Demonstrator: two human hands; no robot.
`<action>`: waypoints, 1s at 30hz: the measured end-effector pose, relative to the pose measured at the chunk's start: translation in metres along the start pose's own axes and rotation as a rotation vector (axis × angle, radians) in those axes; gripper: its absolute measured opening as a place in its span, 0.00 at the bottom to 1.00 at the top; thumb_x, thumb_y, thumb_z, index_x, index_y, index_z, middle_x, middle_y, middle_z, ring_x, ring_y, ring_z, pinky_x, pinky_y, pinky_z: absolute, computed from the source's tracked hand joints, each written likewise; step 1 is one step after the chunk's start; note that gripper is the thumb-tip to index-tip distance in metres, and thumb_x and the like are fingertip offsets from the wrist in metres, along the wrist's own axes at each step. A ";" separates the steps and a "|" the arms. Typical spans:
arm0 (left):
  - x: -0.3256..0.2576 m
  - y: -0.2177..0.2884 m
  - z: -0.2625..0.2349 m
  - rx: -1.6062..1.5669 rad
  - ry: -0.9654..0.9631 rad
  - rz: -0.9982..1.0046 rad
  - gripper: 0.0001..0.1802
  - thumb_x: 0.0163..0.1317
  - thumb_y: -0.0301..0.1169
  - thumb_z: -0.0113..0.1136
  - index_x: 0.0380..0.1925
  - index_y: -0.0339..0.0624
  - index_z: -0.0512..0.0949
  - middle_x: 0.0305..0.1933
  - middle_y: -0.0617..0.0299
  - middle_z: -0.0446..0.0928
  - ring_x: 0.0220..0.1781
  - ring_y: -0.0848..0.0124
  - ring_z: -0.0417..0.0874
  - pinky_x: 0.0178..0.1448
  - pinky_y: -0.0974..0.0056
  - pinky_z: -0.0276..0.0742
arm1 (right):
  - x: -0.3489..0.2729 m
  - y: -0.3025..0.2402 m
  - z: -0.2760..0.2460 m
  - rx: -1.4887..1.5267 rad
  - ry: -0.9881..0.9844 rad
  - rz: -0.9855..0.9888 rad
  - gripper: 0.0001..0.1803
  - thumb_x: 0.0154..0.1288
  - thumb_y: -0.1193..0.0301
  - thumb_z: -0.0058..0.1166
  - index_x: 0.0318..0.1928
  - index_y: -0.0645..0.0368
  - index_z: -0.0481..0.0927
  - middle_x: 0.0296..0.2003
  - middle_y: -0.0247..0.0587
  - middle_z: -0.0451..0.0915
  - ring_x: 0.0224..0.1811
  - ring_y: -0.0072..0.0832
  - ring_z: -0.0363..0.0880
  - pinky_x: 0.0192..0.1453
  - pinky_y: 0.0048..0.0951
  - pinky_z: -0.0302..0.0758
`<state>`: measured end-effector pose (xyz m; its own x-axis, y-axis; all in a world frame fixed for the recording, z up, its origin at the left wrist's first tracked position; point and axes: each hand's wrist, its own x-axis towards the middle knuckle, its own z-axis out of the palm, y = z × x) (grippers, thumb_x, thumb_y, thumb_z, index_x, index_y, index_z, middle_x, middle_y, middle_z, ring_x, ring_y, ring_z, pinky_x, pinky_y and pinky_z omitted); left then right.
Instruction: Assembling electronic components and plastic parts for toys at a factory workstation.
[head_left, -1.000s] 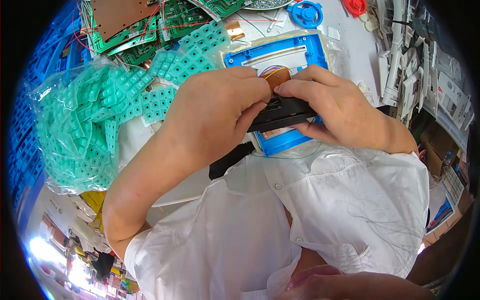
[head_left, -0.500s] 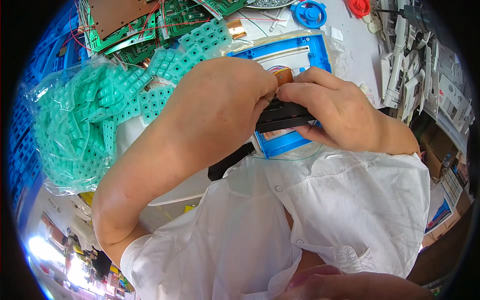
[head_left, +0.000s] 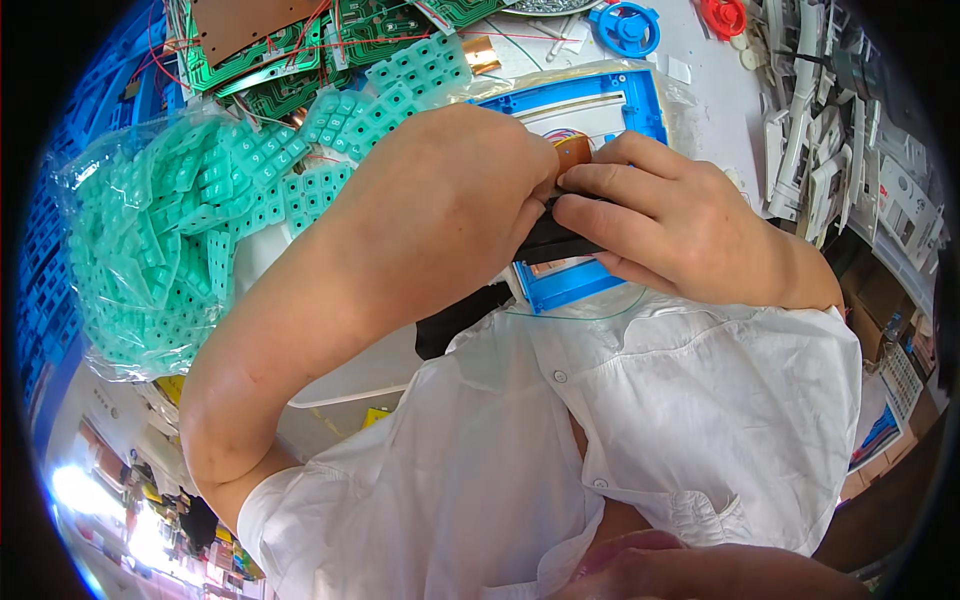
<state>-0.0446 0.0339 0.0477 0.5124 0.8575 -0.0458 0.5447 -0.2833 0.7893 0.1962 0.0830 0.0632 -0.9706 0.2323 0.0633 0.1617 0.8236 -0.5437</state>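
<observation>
Over a blue plastic casing [head_left: 648, 110], both hands meet at a long black plastic part [head_left: 550, 238]. My left hand [head_left: 475, 175] is closed at the part's left end, its fingertips mostly hidden behind the back of the hand. From the other side, my right hand [head_left: 665, 215] grips the part with bent fingers lying over its top. Just beyond the fingertips a small brown circuit board [head_left: 573, 153] stands upright, with thin coloured wires [head_left: 560, 134] behind it. The casing lies on a clear plastic bag, and its middle is largely covered by my hands.
At left is a clear bag of green rubber keypads [head_left: 150, 250]. Green circuit boards [head_left: 370, 38] with red wires lie beyond it. Blue [head_left: 625, 28] and red [head_left: 722, 16] plastic rings sit at the back. White plastic parts [head_left: 800, 130] are piled at right; blue parts [head_left: 45, 290] line the left edge.
My right fingers have shifted over the black part and now cover more of it. The black part has tilted slightly. My left hand has hardly moved.
</observation>
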 end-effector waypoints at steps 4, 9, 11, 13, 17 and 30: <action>-0.001 -0.005 0.001 -0.094 -0.010 -0.055 0.05 0.58 0.25 0.67 0.28 0.36 0.80 0.27 0.51 0.81 0.30 0.53 0.82 0.36 0.54 0.75 | 0.005 -0.002 0.000 -0.067 0.019 -0.007 0.19 0.55 0.71 0.64 0.49 0.59 0.81 0.46 0.39 0.82 0.50 0.38 0.81 0.42 0.32 0.86; -0.001 -0.004 -0.001 -0.173 -0.047 -0.137 0.05 0.59 0.25 0.66 0.29 0.34 0.81 0.25 0.53 0.80 0.27 0.58 0.80 0.34 0.58 0.74 | 0.010 -0.004 -0.003 -0.097 -0.001 -0.014 0.20 0.53 0.73 0.64 0.48 0.59 0.81 0.45 0.39 0.82 0.49 0.37 0.82 0.41 0.32 0.86; -0.001 -0.004 -0.002 -0.197 -0.067 -0.147 0.05 0.60 0.26 0.66 0.29 0.34 0.81 0.25 0.53 0.80 0.26 0.60 0.79 0.34 0.59 0.74 | 0.010 -0.003 -0.005 -0.060 -0.027 -0.021 0.26 0.47 0.77 0.67 0.51 0.63 0.83 0.48 0.46 0.83 0.48 0.43 0.82 0.40 0.36 0.86; -0.002 -0.001 -0.004 -0.227 -0.066 -0.182 0.06 0.60 0.26 0.66 0.29 0.34 0.82 0.25 0.53 0.80 0.25 0.61 0.79 0.33 0.59 0.73 | 0.010 -0.003 -0.006 -0.057 -0.027 -0.033 0.27 0.46 0.77 0.68 0.51 0.63 0.83 0.48 0.47 0.83 0.48 0.43 0.82 0.40 0.36 0.86; -0.004 -0.002 -0.002 -0.222 -0.065 -0.189 0.06 0.61 0.26 0.66 0.29 0.33 0.83 0.25 0.52 0.81 0.25 0.62 0.79 0.32 0.60 0.73 | 0.011 -0.003 -0.005 -0.047 -0.029 -0.027 0.28 0.45 0.78 0.68 0.52 0.63 0.82 0.48 0.47 0.83 0.48 0.43 0.82 0.40 0.36 0.86; -0.006 0.003 0.011 -0.153 0.045 -0.208 0.08 0.62 0.27 0.68 0.29 0.30 0.83 0.26 0.48 0.83 0.25 0.61 0.82 0.33 0.59 0.75 | 0.010 -0.006 -0.011 -0.079 -0.137 0.030 0.36 0.39 0.76 0.72 0.56 0.62 0.78 0.51 0.45 0.80 0.53 0.42 0.80 0.42 0.36 0.85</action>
<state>-0.0387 0.0230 0.0435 0.3679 0.9098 -0.1922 0.5265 -0.0335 0.8495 0.1877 0.0862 0.0757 -0.9796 0.1887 -0.0694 0.1988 0.8569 -0.4757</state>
